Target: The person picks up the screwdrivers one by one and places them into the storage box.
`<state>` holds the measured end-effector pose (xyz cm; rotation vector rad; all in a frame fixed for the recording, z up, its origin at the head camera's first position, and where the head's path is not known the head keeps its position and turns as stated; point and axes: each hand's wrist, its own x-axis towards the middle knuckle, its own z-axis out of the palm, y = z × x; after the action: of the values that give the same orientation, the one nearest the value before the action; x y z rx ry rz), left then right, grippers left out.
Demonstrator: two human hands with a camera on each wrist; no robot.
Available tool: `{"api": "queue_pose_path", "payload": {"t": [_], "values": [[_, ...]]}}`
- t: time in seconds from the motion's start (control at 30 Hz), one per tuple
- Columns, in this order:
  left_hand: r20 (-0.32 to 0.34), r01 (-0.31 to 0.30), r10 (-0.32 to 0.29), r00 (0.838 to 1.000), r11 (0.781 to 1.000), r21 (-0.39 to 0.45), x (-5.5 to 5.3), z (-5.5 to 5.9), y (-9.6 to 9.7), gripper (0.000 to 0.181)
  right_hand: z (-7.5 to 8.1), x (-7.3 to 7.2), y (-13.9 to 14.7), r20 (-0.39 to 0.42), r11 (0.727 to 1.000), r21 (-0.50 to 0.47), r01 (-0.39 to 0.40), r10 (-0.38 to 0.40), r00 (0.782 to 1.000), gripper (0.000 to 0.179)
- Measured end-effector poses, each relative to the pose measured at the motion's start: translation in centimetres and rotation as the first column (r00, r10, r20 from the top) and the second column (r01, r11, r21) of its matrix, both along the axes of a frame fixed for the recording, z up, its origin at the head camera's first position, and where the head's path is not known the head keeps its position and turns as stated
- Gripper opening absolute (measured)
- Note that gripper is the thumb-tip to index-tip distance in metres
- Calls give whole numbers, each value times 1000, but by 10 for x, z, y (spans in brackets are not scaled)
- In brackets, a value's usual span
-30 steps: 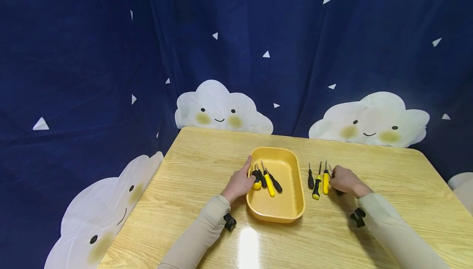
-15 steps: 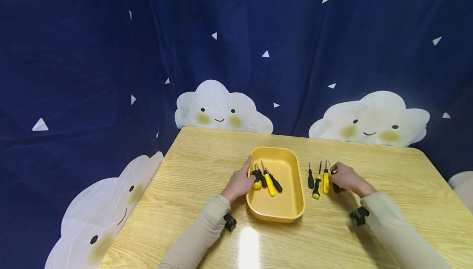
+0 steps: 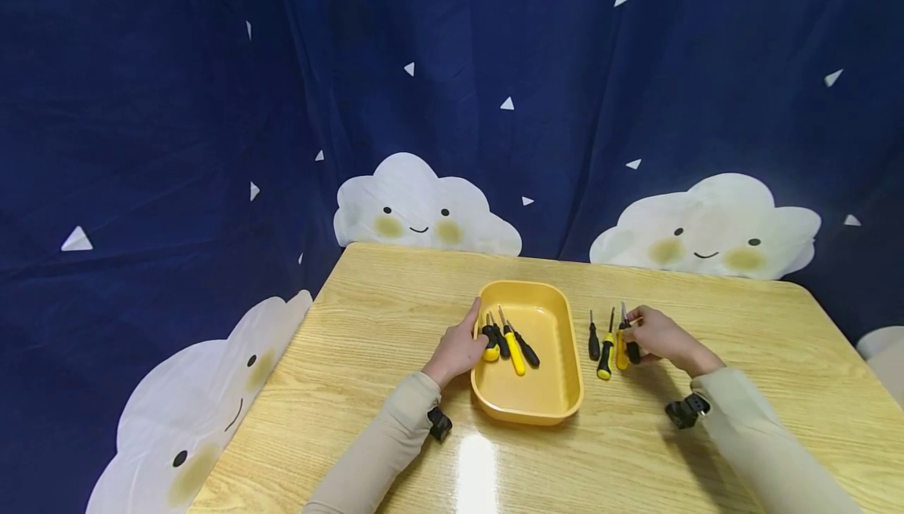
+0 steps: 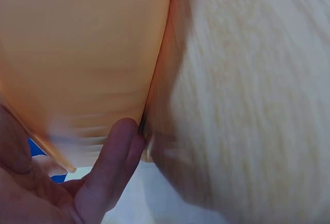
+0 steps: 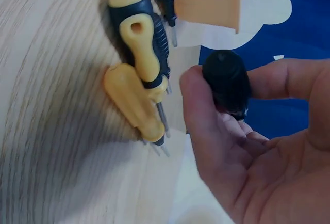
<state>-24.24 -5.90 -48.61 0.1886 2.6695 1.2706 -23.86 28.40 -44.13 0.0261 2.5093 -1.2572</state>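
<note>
A yellow plastic tray (image 3: 526, 412) stands on the table, and my left hand (image 3: 455, 353) grips its left side. The thumb reaches over the rim, while the fingers (image 4: 111, 164) lie against the outer wall in the left wrist view. My right hand (image 3: 662, 339) pinches a black-handled screwdriver (image 5: 225, 82) between thumb and fingers, raised off the table. Just left of it lie a yellow screwdriver (image 3: 621, 351), a black-and-yellow screwdriver (image 3: 605, 359) and a black screwdriver (image 3: 593, 344), side by side, shafts pointing away.
Inside the tray, at its left, lie several screwdrivers, among them a yellow one (image 3: 516, 357) and a black one (image 3: 528, 351). The wooden table (image 3: 395, 286) backs onto a dark blue curtain (image 3: 452, 67) with cloud pictures.
My right hand has lifted the black-handled screwdriver from the right end of the row and shifted slightly left with it, over beside the yellow screwdriver. The left hand and tray stay put.
</note>
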Motion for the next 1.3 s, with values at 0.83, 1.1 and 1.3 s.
{"api": "queue_pose_path", "payload": {"t": [0.83, 1.1, 1.3], "values": [[-2, -2, 2, 1000, 1000, -8, -1, -1, 0, 71, 19, -3, -25, 23, 979, -203, -11, 16, 1000, 43], [2, -3, 3, 1000, 1000, -3, -2, -3, 1, 71, 26, -6, -36, 9, 973, -228, -25, 27, 1000, 42], [8, 6, -6, 1000, 1000, 6, -3, -4, 0, 70, 34, -7, -45, 6, 968, -250, -26, 28, 1000, 39]]}}
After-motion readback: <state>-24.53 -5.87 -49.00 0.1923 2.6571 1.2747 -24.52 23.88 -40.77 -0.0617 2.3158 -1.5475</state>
